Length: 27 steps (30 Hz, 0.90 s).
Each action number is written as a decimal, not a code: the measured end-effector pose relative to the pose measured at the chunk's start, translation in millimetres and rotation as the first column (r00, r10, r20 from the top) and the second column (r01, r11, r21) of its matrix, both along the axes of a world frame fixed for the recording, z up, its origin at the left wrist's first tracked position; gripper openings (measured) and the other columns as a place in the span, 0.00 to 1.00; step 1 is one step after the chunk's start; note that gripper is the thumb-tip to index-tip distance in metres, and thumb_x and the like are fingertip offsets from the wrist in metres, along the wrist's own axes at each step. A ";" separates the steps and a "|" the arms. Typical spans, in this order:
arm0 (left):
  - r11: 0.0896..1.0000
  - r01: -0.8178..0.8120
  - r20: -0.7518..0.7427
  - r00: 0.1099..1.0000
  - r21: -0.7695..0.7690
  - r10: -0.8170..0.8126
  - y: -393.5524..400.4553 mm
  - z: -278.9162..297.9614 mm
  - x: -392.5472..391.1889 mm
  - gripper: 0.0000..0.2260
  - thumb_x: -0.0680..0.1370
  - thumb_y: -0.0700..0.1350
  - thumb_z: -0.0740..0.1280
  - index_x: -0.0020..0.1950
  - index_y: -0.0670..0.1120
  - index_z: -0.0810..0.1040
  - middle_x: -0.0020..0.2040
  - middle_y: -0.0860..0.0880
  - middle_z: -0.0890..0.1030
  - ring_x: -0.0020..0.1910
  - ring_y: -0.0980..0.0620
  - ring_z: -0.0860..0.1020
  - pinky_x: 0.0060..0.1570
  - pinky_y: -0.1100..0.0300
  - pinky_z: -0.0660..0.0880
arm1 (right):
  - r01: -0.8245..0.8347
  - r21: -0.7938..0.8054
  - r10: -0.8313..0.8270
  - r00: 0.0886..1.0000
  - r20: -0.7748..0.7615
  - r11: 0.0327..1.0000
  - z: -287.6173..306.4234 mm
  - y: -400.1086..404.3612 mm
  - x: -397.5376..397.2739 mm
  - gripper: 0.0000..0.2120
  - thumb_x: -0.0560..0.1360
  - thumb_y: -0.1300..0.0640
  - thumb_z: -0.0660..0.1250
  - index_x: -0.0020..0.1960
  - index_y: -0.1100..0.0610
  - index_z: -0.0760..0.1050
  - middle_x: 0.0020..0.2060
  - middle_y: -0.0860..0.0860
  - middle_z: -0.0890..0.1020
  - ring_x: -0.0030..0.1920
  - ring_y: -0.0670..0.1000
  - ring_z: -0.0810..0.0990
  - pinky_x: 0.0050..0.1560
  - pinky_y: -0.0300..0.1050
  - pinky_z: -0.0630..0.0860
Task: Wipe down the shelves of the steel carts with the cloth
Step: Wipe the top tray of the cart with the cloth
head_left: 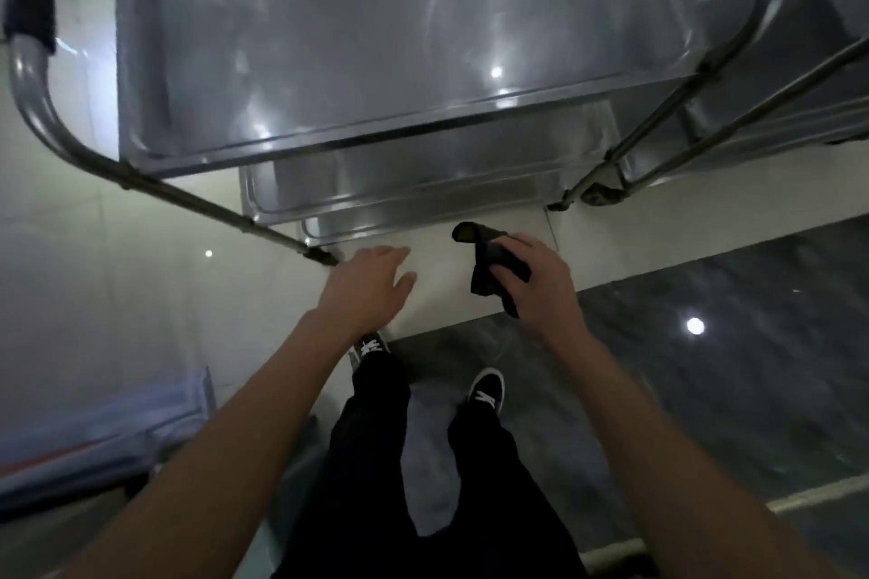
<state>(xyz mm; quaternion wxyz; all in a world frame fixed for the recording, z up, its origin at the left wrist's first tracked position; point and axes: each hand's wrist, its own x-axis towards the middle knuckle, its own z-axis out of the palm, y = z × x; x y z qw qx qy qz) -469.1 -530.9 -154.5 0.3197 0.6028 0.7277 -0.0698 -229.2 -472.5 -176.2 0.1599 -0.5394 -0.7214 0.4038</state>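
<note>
A steel cart stands right in front of me, its shiny top shelf (404,38) filling the upper view. Two lower shelves (423,197) peek out beneath its near edge. My right hand (541,282) grips a dark cloth (493,263), which hangs bunched from my fingers just short of the lowest shelf's edge. My left hand (367,282) hovers with relaxed fingers and holds nothing, close to the foot of the cart's left frame tube (197,202).
A second steel cart (799,38) stands at the upper right, its frame tubes and caster (597,193) beside the first cart. A bluish object (103,433) lies on the floor at the lower left. My legs and dark shoes (486,390) stand on dark and pale floor tiles.
</note>
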 end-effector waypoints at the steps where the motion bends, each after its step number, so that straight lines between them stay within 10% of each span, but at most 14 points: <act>1: 1.000 -0.028 -0.002 1.000 -0.007 0.028 -10.7 -5.5 -2.5 0.24 0.84 0.57 0.56 0.79 0.51 0.64 0.77 0.49 0.69 0.74 0.47 0.67 0.70 0.46 0.68 | -0.017 -0.012 0.017 1.000 -0.010 1.000 -5.4 -2.4 -3.8 0.14 0.75 0.62 0.72 0.61 0.55 0.80 0.56 0.49 0.80 0.52 0.42 0.74 0.54 0.23 0.64; 8: 0.979 -0.197 0.010 0.980 -0.058 0.198 -79.5 -68.5 -48.5 0.23 0.84 0.56 0.57 0.78 0.52 0.65 0.75 0.49 0.71 0.72 0.47 0.70 0.68 0.48 0.69 | -0.162 -0.069 0.161 0.987 -0.017 0.984 -73.7 -28.5 -59.4 0.16 0.75 0.61 0.72 0.62 0.54 0.80 0.56 0.41 0.76 0.55 0.40 0.74 0.56 0.20 0.63; 13: 0.962 -0.265 0.030 0.963 -0.074 0.267 -121.6 -140.2 -102.2 0.23 0.84 0.56 0.57 0.78 0.52 0.65 0.75 0.50 0.71 0.72 0.48 0.69 0.68 0.49 0.69 | -0.166 -0.150 0.161 0.986 -0.043 0.975 -145.8 -53.0 -114.9 0.15 0.76 0.62 0.72 0.62 0.55 0.80 0.58 0.45 0.79 0.57 0.47 0.78 0.62 0.41 0.72; 18: 0.962 -0.271 0.002 0.962 -0.009 0.271 -138.7 -220.6 -152.1 0.23 0.84 0.56 0.58 0.78 0.52 0.66 0.72 0.50 0.73 0.70 0.47 0.71 0.65 0.49 0.71 | -0.189 -0.163 0.182 0.981 -0.061 0.968 -225.3 -67.4 -171.3 0.14 0.77 0.61 0.71 0.61 0.52 0.80 0.52 0.41 0.79 0.51 0.40 0.76 0.52 0.23 0.68; 27: 0.937 -0.305 -0.005 0.951 0.173 0.310 -88.9 -403.6 -201.5 0.22 0.83 0.55 0.58 0.77 0.52 0.67 0.73 0.50 0.72 0.71 0.47 0.70 0.64 0.49 0.71 | -0.208 -0.161 0.192 0.975 -0.113 0.965 -401.3 -30.5 -250.9 0.13 0.77 0.56 0.70 0.62 0.48 0.80 0.51 0.45 0.82 0.51 0.45 0.81 0.52 0.36 0.74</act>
